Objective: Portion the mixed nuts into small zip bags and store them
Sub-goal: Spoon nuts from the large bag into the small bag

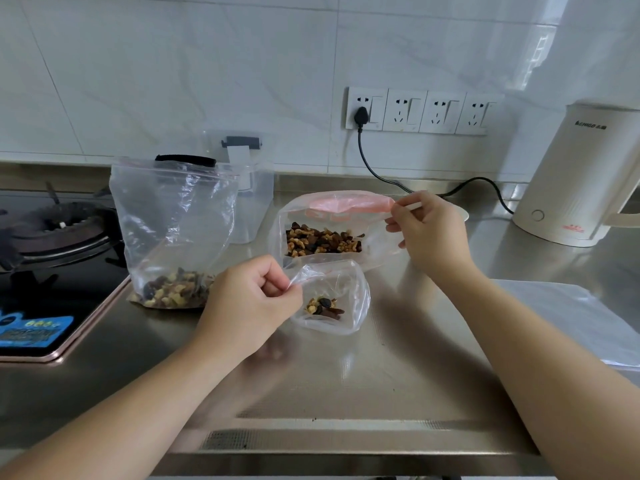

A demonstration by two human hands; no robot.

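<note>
The portioning looks only begun. Low in the middle of the frame, the left hand (254, 299) pinches the rim of a small zip bag (330, 299) resting open on the steel tabletop (398, 375), with just a few mixed nuts (323, 306) inside. Just behind it, the right hand (427, 230) grips a white handle, likely a scoop's, at the mouth of a nut-filled bag (325, 233). At left a large zip bag (173, 220) stands holding more nuts. I'd say most still await bagging, and nothing is sealed or stored.
</note>
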